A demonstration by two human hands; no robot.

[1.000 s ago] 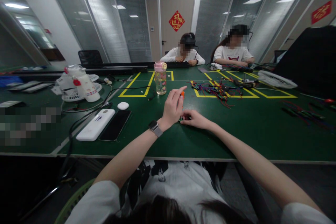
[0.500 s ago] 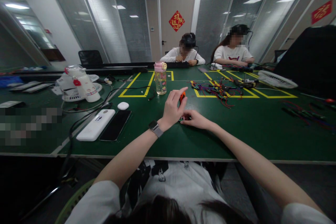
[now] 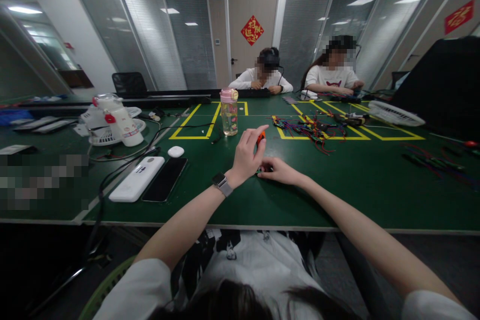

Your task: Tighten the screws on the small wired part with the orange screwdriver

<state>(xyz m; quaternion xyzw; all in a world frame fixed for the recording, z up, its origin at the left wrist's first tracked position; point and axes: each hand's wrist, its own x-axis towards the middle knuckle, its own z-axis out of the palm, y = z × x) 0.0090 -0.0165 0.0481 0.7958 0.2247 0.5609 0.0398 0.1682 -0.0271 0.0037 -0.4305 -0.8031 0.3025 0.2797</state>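
Observation:
My left hand [image 3: 247,152], with a watch on its wrist, is closed around an orange tool [image 3: 261,136]. Most of that tool is hidden by the fingers, so its kind does not show. Just below and to the right, my right hand [image 3: 276,169] rests low over the table with its fingers pinched together. A small green piece [image 3: 258,172], perhaps a circuit board, shows at its fingertips; the rest of it is covered. The two hands are close together, the left one higher.
A water bottle [image 3: 229,112] stands beyond my left hand. A black phone [image 3: 165,180] and a white power bank [image 3: 137,179] lie to the left. Wired circuit boards [image 3: 311,127] are heaped ahead on the right. Two people sit across the green table [image 3: 375,185].
My hands keep almost the same place, with only a slight shift of the left thumb. Across the table, the person on the right has raised one hand a little.

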